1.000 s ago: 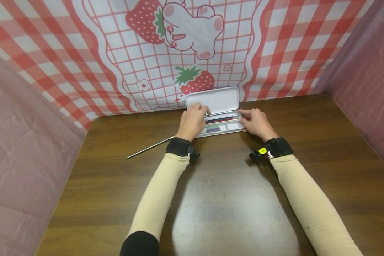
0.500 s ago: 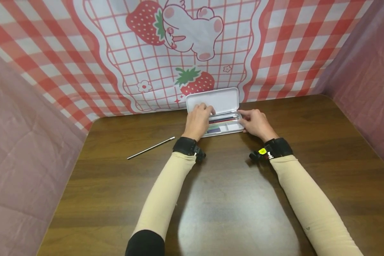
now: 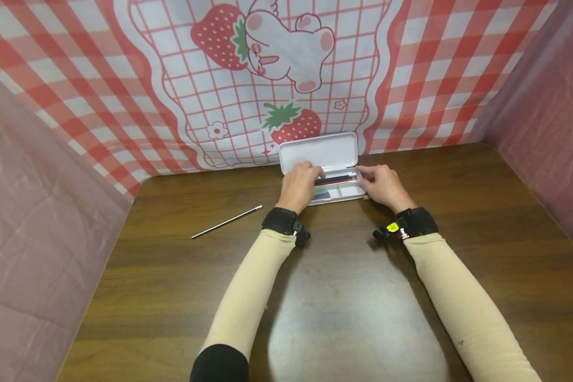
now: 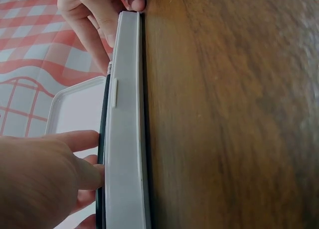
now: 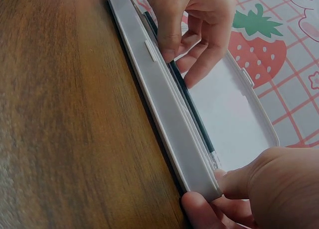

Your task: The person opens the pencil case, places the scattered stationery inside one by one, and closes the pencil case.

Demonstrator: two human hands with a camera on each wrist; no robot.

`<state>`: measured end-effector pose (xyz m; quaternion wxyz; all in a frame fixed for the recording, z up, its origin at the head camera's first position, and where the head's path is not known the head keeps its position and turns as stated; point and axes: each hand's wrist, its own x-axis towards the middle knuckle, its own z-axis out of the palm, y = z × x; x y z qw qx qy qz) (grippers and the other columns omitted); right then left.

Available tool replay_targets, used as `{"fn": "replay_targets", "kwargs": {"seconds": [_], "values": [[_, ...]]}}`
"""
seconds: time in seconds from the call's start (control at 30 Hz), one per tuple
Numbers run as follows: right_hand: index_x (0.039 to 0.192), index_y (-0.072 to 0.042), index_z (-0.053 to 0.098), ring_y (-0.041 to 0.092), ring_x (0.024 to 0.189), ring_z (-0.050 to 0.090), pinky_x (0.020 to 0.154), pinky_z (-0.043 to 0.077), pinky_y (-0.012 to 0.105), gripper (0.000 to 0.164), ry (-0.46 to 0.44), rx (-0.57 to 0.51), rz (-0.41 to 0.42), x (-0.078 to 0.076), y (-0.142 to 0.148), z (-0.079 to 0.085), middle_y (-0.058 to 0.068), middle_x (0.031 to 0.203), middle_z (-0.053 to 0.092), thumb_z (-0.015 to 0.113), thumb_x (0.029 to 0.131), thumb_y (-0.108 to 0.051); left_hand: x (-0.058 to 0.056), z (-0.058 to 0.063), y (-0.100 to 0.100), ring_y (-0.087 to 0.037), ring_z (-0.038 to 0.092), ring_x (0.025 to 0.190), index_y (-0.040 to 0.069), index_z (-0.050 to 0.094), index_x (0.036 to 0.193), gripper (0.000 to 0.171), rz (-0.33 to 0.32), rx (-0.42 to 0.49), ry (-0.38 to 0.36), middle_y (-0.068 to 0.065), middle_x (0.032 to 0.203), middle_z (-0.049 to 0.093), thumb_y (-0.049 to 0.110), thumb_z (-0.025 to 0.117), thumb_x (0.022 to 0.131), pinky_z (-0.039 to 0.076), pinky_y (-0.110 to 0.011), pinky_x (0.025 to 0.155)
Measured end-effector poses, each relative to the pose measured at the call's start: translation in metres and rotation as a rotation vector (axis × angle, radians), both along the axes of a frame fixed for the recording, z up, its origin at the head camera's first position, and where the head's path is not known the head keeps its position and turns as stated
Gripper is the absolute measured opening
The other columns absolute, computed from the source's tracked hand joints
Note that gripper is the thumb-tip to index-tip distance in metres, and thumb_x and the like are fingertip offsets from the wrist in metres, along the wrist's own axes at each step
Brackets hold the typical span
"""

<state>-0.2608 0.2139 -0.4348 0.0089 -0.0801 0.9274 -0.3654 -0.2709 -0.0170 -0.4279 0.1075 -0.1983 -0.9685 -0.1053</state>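
Note:
An open white pencil case (image 3: pixel 336 201) lies at the back of the table, its lid (image 3: pixel 331 153) standing up against the cloth. Inside are several pencils (image 3: pixel 338 181), a purple piece (image 3: pixel 322 196) and small compartments. My left hand (image 3: pixel 298 187) is over the case's left part, which it hides. Its thumb and fingers pinch a dark pencil (image 5: pixel 192 108) that lies lengthwise along the case, as both wrist views show. With thumb and fingers, my right hand (image 3: pixel 385 185) grips the right end of the case, close to the pencil's metal-coloured end.
A silver pencil-like rod (image 3: pixel 226 222) lies on the wooden table (image 3: pixel 353 307), left of the case. Behind stands a red-and-white checked cloth (image 3: pixel 425 79) with strawberries. Pink curtains (image 3: pixel 33 239) hang on both sides.
My left hand has moved right along the case, and the silver rod's far end has come into sight. The right hand keeps its grip at the right end.

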Motion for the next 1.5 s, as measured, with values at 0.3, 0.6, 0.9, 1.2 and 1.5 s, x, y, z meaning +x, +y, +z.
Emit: {"fn": "replay_targets", "kwargs": {"seconds": [0.3,0.6,0.9,1.2,1.5], "values": [[0.143,-0.011,0.056,0.013,0.055,0.062,0.049,0.047,0.022,0.049,-0.003,0.006,-0.008,0.0,0.0,-0.001,0.016,0.09,0.068,0.065,0.094,-0.012,-0.001,-0.002,0.004,-0.019,0.065,0.102,0.028,0.077,0.11,0.034,0.016,0.007,-0.042,0.002,0.107,0.071,0.005,0.066,0.089,0.059,-0.037,0.076],[0.143,-0.012,0.056,0.014,0.057,0.063,0.05,0.047,0.022,0.049,-0.01,0.0,-0.001,0.001,0.0,-0.001,0.017,0.093,0.069,0.064,0.095,-0.013,-0.002,0.004,0.004,-0.018,0.066,0.102,0.026,0.077,0.112,0.036,0.003,-0.005,-0.106,0.0,0.107,0.073,0.001,0.065,0.088,0.06,-0.037,0.078],[0.14,-0.009,0.058,0.013,0.054,0.063,0.047,0.046,0.02,0.047,0.024,-0.002,-0.007,-0.003,0.0,-0.003,0.017,0.09,0.07,0.065,0.093,-0.01,-0.001,0.009,0.004,-0.017,0.066,0.101,0.024,0.078,0.111,0.033,-0.01,-0.014,-0.126,-0.001,0.106,0.073,0.003,0.067,0.087,0.059,-0.035,0.081],[0.141,-0.01,0.058,0.012,0.053,0.063,0.047,0.046,0.021,0.048,0.019,-0.002,-0.01,-0.003,-0.001,-0.003,0.017,0.091,0.071,0.065,0.093,-0.011,-0.002,0.009,0.003,-0.018,0.066,0.101,0.024,0.077,0.113,0.034,-0.019,-0.033,-0.113,-0.001,0.106,0.073,0.004,0.067,0.087,0.059,-0.035,0.082],[0.141,-0.01,0.058,0.011,0.053,0.062,0.047,0.046,0.02,0.048,0.011,0.002,-0.019,-0.003,-0.001,-0.002,0.017,0.091,0.069,0.065,0.094,-0.012,-0.006,0.021,0.003,-0.019,0.066,0.1,0.024,0.075,0.117,0.04,-0.02,-0.013,-0.071,0.0,0.107,0.072,0.005,0.067,0.083,0.059,-0.034,0.08]]}}
